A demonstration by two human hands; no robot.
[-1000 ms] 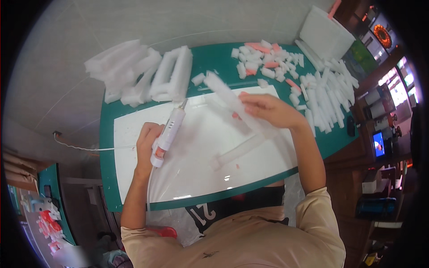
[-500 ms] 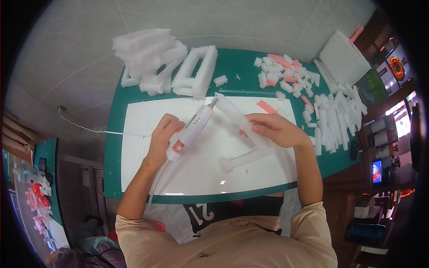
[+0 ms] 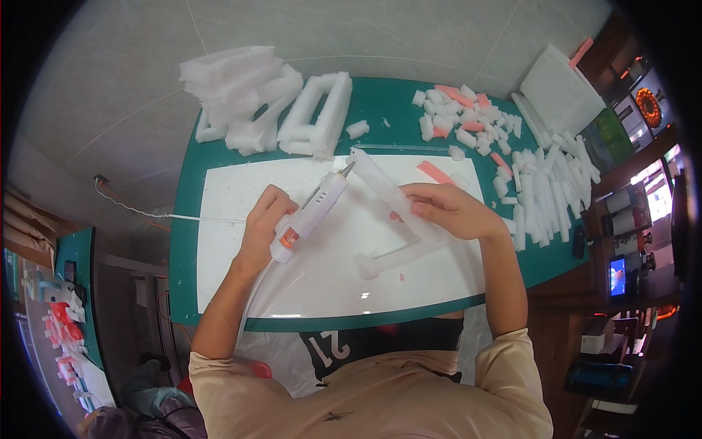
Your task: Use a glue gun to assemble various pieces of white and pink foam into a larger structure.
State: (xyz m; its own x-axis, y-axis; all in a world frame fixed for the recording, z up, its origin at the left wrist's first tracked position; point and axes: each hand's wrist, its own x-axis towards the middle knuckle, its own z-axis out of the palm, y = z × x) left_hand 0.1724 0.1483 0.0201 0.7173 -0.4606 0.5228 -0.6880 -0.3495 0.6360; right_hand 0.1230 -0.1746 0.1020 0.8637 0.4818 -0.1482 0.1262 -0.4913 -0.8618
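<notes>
My left hand (image 3: 269,219) is wrapped round a white glue gun (image 3: 316,212), whose nozzle points up and to the right. The nozzle tip lies close to the far end of a white foam strip (image 3: 380,178); whether they touch I cannot tell. My right hand (image 3: 453,210) pinches that strip near its middle, thumb on top. At its near end the strip meets another foam piece (image 3: 398,257) that runs to the left at an angle, both over the white board (image 3: 241,285).
Stacked white foam frames (image 3: 245,95) stand at the back left, another frame (image 3: 318,117) beside them. Small white and pink foam blocks (image 3: 464,117) lie at the back right, long foam strips (image 3: 545,194) nearer. A white cord (image 3: 146,208) runs from the wall at left.
Hands, glue gun and foam strip hold almost the same place. The whole picture has shifted very slightly.
</notes>
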